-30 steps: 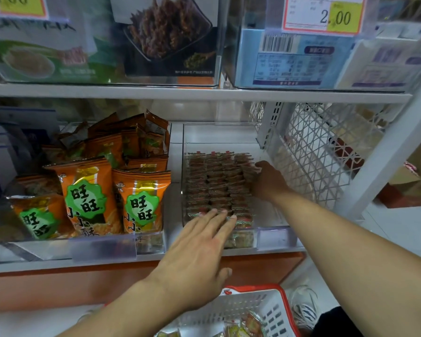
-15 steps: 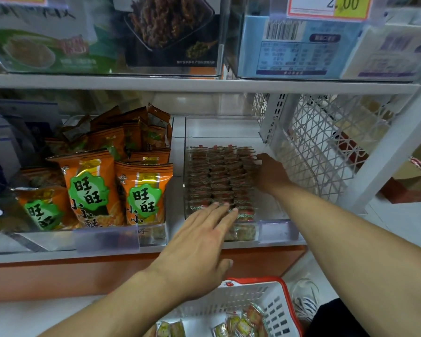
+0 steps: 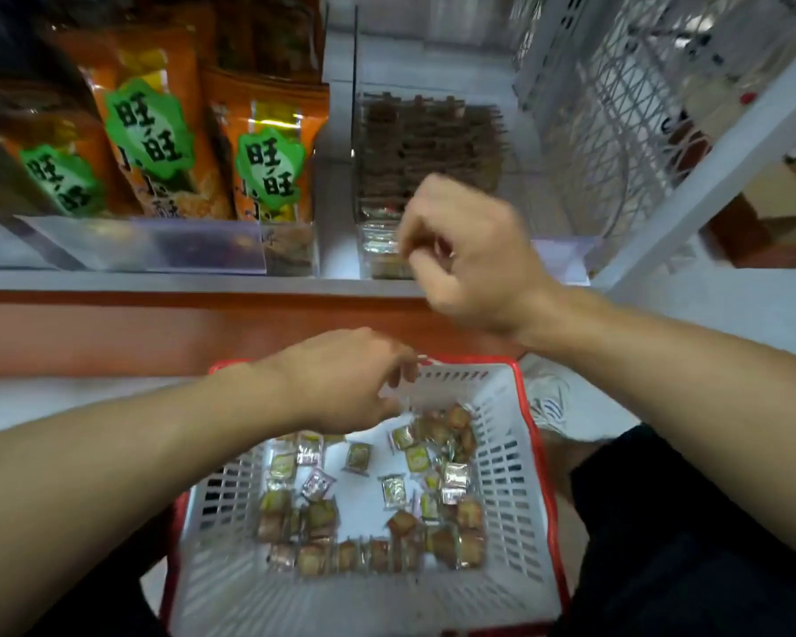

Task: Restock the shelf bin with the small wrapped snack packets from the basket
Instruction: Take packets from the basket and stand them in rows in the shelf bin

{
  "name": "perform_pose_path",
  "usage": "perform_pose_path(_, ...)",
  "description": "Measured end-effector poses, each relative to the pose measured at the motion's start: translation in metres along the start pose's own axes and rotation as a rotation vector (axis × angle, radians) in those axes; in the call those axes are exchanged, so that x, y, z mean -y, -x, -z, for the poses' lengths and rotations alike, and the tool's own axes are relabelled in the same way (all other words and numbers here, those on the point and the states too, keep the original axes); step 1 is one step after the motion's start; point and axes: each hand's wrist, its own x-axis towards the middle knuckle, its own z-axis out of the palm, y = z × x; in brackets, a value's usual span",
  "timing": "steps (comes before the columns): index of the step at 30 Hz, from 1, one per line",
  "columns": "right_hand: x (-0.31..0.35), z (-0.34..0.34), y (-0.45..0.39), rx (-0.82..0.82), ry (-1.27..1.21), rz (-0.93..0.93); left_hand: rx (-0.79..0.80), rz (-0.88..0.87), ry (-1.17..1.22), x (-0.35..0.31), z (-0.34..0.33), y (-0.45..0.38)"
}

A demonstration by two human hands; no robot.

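Left hand [image 3: 341,383] over basket [image 3: 515,489]; orange bags [image 3: 267,144] marked "旺旺".

Three orange snack bags [image 3: 267,144] with green labels stood upright in a row at the left of the shelf, behind a clear front strip [image 3: 194,243], with darker bags blurred behind them. A white lattice panel [image 3: 616,108] closed the shelf's far right side, beside a slanting white upright post [image 3: 727,163]. Below the white shelf edge [image 3: 157,282] ran an orange-brown band [image 3: 111,333], and a pale shoe [image 3: 548,397] showed on the floor at the right.
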Motion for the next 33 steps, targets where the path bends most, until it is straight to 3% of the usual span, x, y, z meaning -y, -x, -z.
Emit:
perform_pose_path(2,0.013,-0.037,0.058,0.404,0.027,-0.037,0.274,0.112,-0.061,0.016,-0.044,0.004)
perform_pose_path(5,0.005,-0.089,0.148,1.186,0.172,-0.44,0.507,0.302,-0.009,0.047,-0.11,0.012)
perform_pose_path(7,-0.007,-0.112,0.197,1.373,0.213,-0.607,0.553,0.415,0.052,0.064,-0.147,0.016)
perform_pose_path(12,-0.029,-0.144,0.258,1.422,0.355,-0.828,0.548,0.525,0.129,0.084,-0.219,0.014)
perform_pose_path(16,-0.038,-0.162,0.268,1.396,0.376,-0.873,0.468,0.605,0.194,0.095,-0.264,0.011)
perform_pose_path(21,-0.041,-0.178,0.268,1.366,0.365,-0.947,0.395,0.61,0.058,0.104,-0.296,0.009)
perform_pose_path(26,-0.039,-0.192,0.277,1.442,0.34,-0.848,0.53,0.555,0.021,0.09,-0.314,0.002)
perform_pose_path(33,-0.04,-0.209,0.292,1.513,0.429,-0.674,0.47,0.573,0.131,0.087,-0.329,-0.001)
